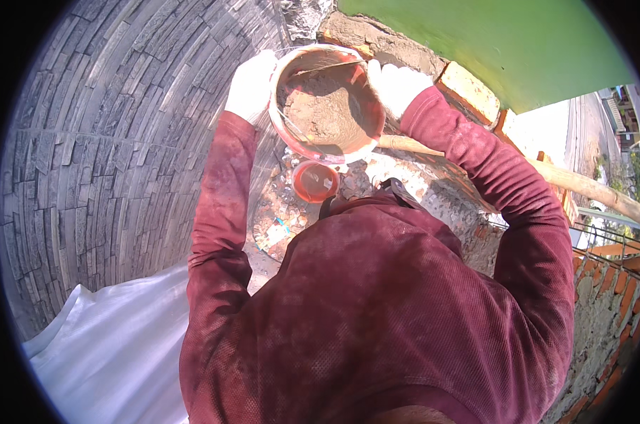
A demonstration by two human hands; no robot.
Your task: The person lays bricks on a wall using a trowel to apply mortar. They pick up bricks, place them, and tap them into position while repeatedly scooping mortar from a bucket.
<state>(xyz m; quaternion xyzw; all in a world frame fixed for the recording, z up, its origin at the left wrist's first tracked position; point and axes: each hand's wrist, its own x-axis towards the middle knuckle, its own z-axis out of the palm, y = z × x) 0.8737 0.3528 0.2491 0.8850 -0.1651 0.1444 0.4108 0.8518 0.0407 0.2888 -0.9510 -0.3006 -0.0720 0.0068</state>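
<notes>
A round red bucket [274, 116] with a mortar-smeared rim is tilted so that its mouth faces me. Grey-brown mortar [327, 113] lies inside it, partly in shadow. My left hand [251, 86], in a white glove, is closed on the left side of the rim. On the right side, my right hand [396, 88], also gloved in white, grips the rim. Both hands' fingertips are partly hidden or washed out by glare. Below the bucket, nearer me, stands a smaller red bucket [316, 182].
Grey stone cladding [115, 106] rises on the left, a green wall [490, 42] at the far right. Bricks [470, 92] line that wall's foot. A wooden pole [589, 185] extends rightward. Rubble covers the ground; a white sheet [122, 346] hangs at lower left.
</notes>
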